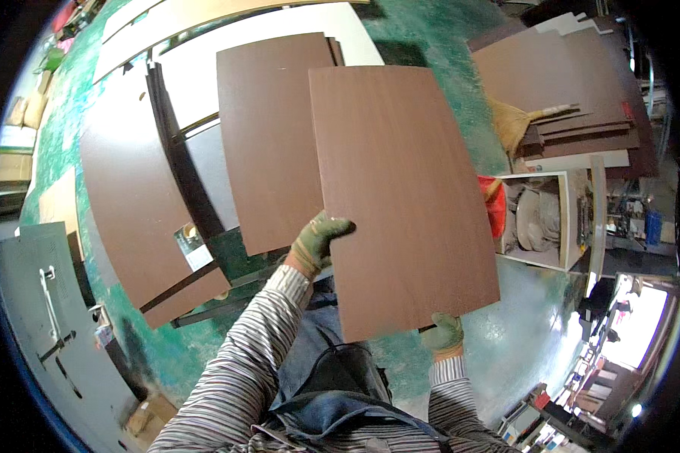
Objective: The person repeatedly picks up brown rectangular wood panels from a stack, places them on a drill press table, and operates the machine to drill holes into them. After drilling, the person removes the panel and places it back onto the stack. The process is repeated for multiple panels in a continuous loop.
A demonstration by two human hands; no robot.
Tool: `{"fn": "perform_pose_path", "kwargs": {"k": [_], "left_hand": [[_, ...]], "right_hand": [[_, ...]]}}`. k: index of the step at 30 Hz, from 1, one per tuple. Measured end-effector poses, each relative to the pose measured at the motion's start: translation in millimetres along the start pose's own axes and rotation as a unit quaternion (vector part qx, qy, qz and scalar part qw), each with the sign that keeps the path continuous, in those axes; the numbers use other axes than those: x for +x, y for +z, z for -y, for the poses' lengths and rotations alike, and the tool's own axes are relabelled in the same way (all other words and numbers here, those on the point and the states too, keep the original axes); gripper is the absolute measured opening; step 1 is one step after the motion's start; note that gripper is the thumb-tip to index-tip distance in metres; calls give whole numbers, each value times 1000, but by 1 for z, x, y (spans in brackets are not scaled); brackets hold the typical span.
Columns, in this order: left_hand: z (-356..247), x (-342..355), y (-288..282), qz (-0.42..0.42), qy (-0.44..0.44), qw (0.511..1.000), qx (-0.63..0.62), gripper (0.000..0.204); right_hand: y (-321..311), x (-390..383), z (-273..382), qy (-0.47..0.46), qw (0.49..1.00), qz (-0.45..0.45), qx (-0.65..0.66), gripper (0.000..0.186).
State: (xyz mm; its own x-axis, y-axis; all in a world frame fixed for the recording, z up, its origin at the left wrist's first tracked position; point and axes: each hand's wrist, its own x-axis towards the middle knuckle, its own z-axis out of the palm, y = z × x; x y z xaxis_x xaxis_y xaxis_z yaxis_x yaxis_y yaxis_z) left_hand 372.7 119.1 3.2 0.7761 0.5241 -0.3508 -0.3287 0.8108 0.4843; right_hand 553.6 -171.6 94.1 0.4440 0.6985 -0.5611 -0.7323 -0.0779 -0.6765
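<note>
I hold a brown wood-grain panel point(404, 196) in front of me, just to the right of the second brown panel point(272, 143), which I take as my mark; from where I look, mine hides part of that one's right edge. Its broad face is a warm, slightly reddish brown, matt and even, with fine, faint grain running lengthwise, away from my body. It is longer than it is wide, its corners are crisp, and the long right side seems to bow outward through this wide lens. The near edge slants, its left corner coming closest to my apron point(325, 377). My left grip point(316, 241), in an olive glove with dark fingertips, pinches the left edge, thumb laid over the face. My right grip point(443, 334), gloved alike, is closed on the near edge towards the right corner, its fingers partly hidden. Left of the second brown panel lies a longer brown panel point(128, 166) with a glossy sheen; behind it spreads a white panel point(196, 83). Well to its right, past mine, are a straw broom point(510, 124), a stack of brown boards point(536, 68) and an open-fronted box point(569, 219).
</note>
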Motion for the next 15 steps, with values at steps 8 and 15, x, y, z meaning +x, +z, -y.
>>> {"fn": "perform_pose_path", "kwargs": {"k": [8,15], "left_hand": [[29,-91,-15,-27,-27,993,-107,46],[29,-175,-45,-177,195,963,56,42]], "right_hand": [[26,37,-24,47,986,-159,11,69],[110,82,-65,15,966,-176,-189,78]]}}
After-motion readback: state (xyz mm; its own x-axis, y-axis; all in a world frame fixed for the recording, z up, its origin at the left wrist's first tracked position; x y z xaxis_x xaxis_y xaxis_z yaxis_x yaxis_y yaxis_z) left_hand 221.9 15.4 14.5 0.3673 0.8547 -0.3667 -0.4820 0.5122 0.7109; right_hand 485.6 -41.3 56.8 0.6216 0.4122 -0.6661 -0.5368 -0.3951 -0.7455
